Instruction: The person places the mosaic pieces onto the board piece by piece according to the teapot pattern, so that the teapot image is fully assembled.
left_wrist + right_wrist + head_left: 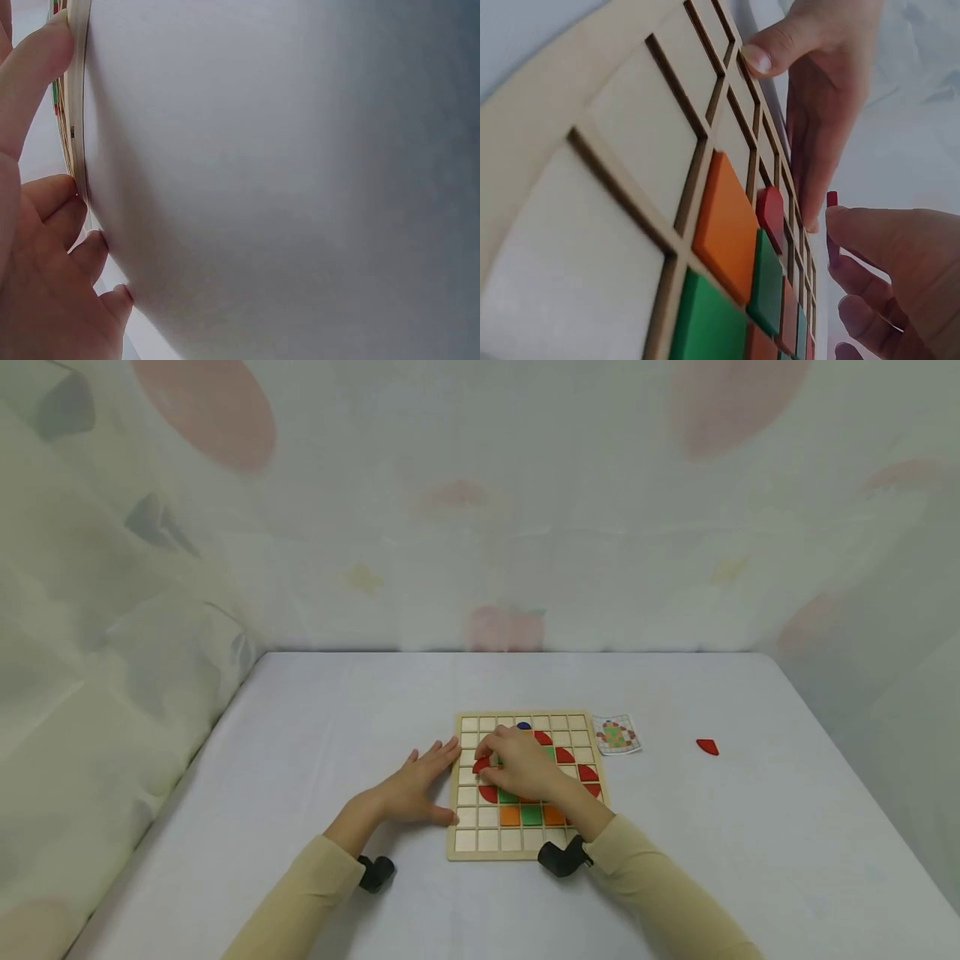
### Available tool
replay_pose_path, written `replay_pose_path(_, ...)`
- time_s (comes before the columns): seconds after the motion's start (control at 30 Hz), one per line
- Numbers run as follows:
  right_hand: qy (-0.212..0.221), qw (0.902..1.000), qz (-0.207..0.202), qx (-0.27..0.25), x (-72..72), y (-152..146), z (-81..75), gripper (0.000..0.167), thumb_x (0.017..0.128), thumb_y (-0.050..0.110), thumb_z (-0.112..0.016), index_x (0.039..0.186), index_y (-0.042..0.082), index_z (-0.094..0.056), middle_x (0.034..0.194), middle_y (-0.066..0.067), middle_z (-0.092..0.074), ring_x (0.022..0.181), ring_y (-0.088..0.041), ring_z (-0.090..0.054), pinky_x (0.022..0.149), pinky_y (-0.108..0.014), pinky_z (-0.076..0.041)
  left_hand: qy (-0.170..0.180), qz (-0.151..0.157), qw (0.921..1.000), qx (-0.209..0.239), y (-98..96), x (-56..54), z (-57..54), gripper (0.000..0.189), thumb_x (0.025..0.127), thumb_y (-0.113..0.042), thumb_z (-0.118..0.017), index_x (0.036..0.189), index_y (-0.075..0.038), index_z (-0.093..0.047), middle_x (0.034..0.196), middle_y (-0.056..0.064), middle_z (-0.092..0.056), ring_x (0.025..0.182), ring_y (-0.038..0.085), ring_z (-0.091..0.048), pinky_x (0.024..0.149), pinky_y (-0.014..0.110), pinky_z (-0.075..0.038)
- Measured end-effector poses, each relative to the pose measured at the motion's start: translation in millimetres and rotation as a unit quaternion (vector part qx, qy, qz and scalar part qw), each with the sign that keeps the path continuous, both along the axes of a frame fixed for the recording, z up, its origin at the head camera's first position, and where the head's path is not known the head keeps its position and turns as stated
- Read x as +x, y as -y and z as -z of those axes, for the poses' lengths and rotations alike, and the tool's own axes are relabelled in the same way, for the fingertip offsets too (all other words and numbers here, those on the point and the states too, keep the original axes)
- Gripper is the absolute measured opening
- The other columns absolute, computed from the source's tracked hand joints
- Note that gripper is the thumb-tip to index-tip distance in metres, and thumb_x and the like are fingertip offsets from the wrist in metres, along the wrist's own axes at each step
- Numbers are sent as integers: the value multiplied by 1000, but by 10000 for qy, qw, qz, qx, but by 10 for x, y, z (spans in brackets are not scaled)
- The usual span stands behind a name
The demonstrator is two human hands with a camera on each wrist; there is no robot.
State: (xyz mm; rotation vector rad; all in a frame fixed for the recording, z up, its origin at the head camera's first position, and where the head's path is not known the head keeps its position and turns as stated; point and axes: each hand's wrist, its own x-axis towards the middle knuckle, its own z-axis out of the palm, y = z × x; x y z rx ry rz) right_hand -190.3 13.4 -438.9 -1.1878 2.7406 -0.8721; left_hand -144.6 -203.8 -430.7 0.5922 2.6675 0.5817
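A square wooden grid board (480, 855) lies on the table, partly filled with red, green and orange tiles. Above its left half, my right hand (521, 767) pinches a red quarter-circle tile (832, 199) between thumb and fingers, held clear of the grid in the right wrist view. My left hand (415, 788) lies at the board's left side with fingers spread. Its thumb and fingertips touch the wooden edge, as the left wrist view shows too. Another red tile (488, 794) sits in a cell just below the pinched one. My right hand and forearm hide some of the middle cells.
A small printed pattern card (617, 735) lies against the board's upper right side. Farther right, a loose red tile (707, 747) lies on the white tabletop (750, 860). A blue piece (523, 726) shows near the board's top row. Patterned cloth hangs behind and at the sides.
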Motion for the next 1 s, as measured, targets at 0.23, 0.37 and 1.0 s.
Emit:
replay_pose_path(0.23, -355, 9989, -39, 316, 23, 128, 57, 20, 81, 29, -69, 96, 17, -65, 94, 3, -59, 85, -11, -52, 76, -28, -46, -11, 44, 10000, 76, 14, 8, 3, 100, 72, -38, -77, 147, -6, -19, 155, 6, -11, 141, 31, -10, 111, 57, -6)
replay_pose_path(0.37, -381, 9984, -5, 409, 37, 172, 76, 20, 81, 30, -69, 95, 17, -65, 92, 2, -58, 85, -13, -52, 75, -30, -46, -19, 40, 10000, 78, 23, 8, 8, 101, 71, -39, -77, 147, -7, -19, 155, 5, -10, 142, 30, -10, 111, 57, -6)
replay_pose_path(1.0, -301, 9971, 86, 688, 72, 234, 68, 20, 82, 33, -68, 96, 19, -65, 94, 2, -57, 84, -13, -50, 70, -27, -42, -56, 34, 9999, 89, 27, -1, 17, 100, 71, -39, -77, 147, -8, -20, 155, 4, -11, 142, 29, -9, 111, 57, -5)
